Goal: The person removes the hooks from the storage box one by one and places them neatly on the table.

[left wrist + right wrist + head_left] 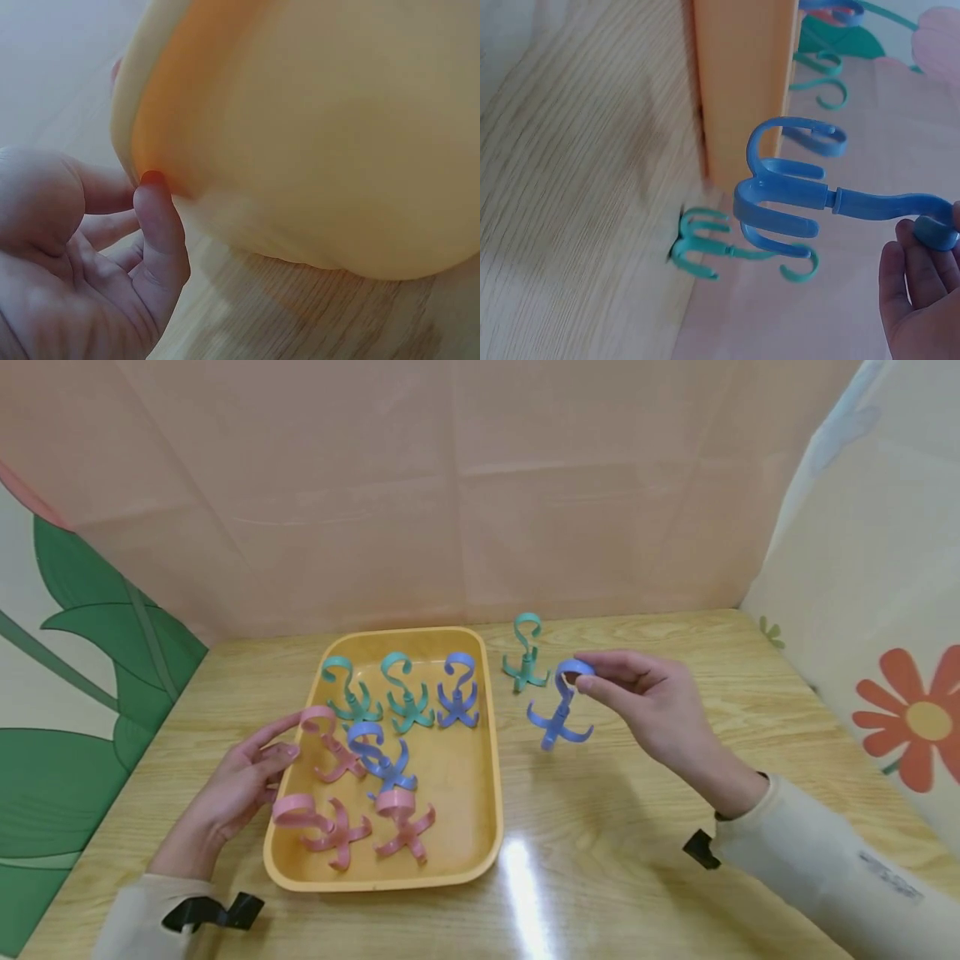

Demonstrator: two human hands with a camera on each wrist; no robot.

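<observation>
A blue hook [558, 720] with a curled top and splayed prongs hangs upright above the bench [637, 893], to the right of the yellow tray [497, 777]. The right hand [667, 706] pinches it by the curl between thumb and fingers, with the prongs hanging free. Just beyond it a green hook [527, 670] stands on its prongs on the bench, near the tray's right wall. The left hand [242, 787] grips the tray's left rim. Inside, two green hooks [408, 708] and a second blue hook [457, 703] line the far end; a pink hook [348, 763] and a third blue hook [392, 773] lie around the middle, and two more pink hooks [339, 835] sit at the near end. Behind the bench hangs a plain pinkish sheet [450, 493], with printed green leaves [82, 660] at left and a red flower [903, 685] at right.
</observation>
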